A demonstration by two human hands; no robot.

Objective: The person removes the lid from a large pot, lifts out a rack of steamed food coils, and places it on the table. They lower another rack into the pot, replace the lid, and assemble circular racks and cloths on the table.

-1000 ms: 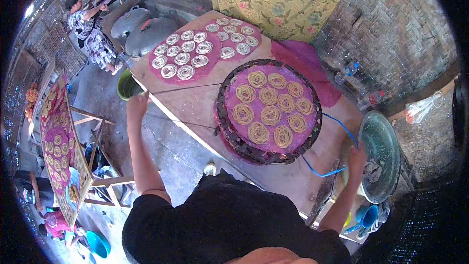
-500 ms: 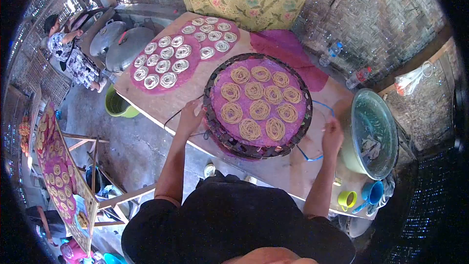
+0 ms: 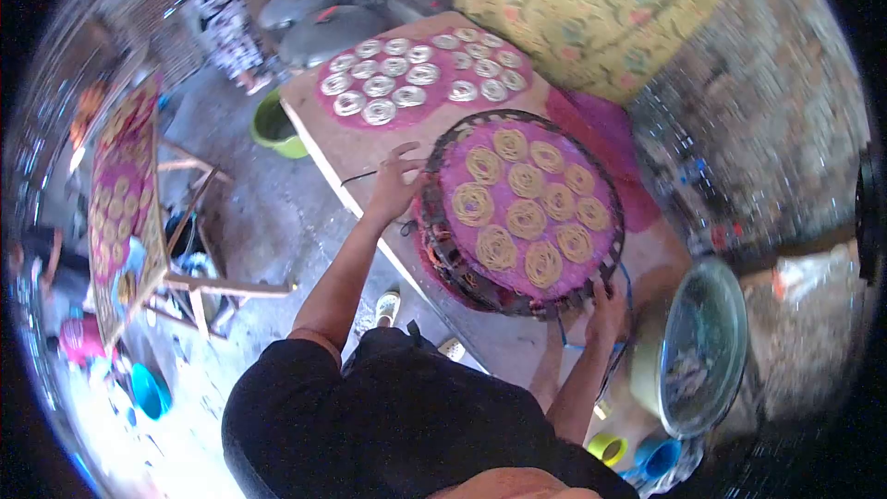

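A stack of round trays with dark woven rims (image 3: 614, 254) stands in front of me on the table. Its top one holds a purple mesh (image 3: 504, 203) covered with several tan noodle coils (image 3: 526, 219). At the left of the stack, my left hand (image 3: 395, 187) is open, fingers spread against or just beside the rim. My right hand (image 3: 605, 316) has its fingers curled at the lower right rim, by a blue strap (image 3: 625, 288). A black cord (image 3: 358, 177) sticks out to the left on the tabletop.
Pale noodle coils (image 3: 378, 86) lie on purple mesh across the table (image 3: 309, 111). A large basin (image 3: 654, 360), yellow mug (image 3: 607, 448) and blue mug (image 3: 657, 456) stand at the right. A green bucket (image 3: 277, 125) is on the floor; a person (image 3: 224, 14) stands by large lids (image 3: 333, 35).
The view has turned and shifted. My right hand has moved in from beside the stack to its lower right rim. My left hand has stayed at the left side, its fingers now more spread.
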